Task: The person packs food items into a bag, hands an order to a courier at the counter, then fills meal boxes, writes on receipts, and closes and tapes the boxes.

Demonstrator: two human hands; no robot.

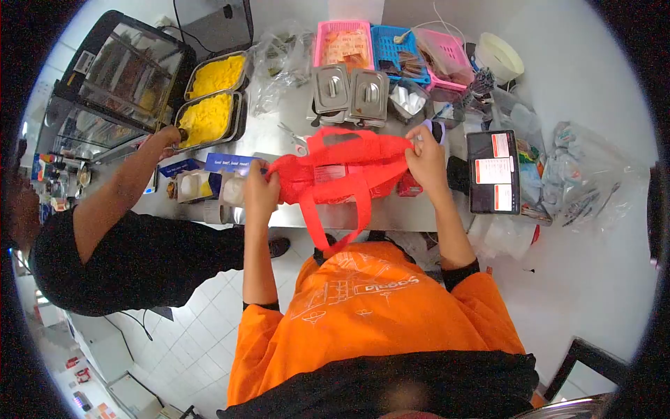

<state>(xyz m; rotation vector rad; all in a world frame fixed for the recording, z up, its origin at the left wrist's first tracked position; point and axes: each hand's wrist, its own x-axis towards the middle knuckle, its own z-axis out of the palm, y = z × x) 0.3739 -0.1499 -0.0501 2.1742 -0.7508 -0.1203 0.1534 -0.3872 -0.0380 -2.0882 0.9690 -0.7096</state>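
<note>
A red tote bag [342,172] with two loop handles is stretched between my two hands over the front of the metal counter. My left hand [262,190] is closed on the bag's left end. At the opposite end, the fingers of my right hand [426,157] pinch the bag's upper right corner. One handle hangs down past the counter's front edge; the other lies toward the back. Inside the bag's opening a pale item with print shows in part, and I cannot make out what it is.
At left a co-worker's hand [164,142] reaches to a tray of yellow food [206,120]. Behind the bag sit lidded steel containers [368,94] and pink and blue baskets [391,52]. A dark tablet-like panel [493,172] stands right. Open food boxes [199,186] lie left.
</note>
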